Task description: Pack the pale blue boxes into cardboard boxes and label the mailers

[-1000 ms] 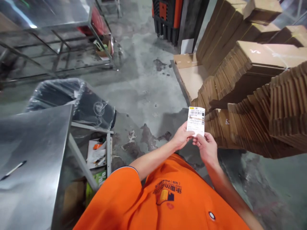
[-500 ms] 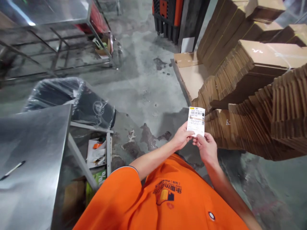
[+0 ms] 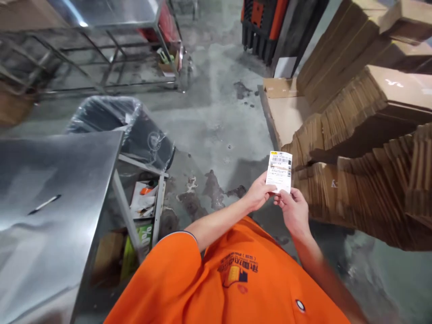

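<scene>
A person in a smooth orange cloth shirt grips a paper slip by its lower end, above a wet-patched grey concrete floor. The left hand pinches the lower left corner between thumb and fingers; the right hand grasps the bottom edge beside it. The slip, white and rectangular, carries a yellow block at its top left corner, a barcode beneath, a thin brownish band and rows of black print too small to read. Dark Chinese characters and a yellow-and-blue emblem mark the shirt, upside down in this view.

At left, a slim white-and-black pen lies on a brushed-metal surface, inward from its right edge. Just beyond the surface's far right corner, crinkled clear plastic covers a dark bin bearing a pale round logo. Below the frame beside it, a green package shows "0%" in white. At right stand ridged stacks of flattened brown cardboard.
</scene>
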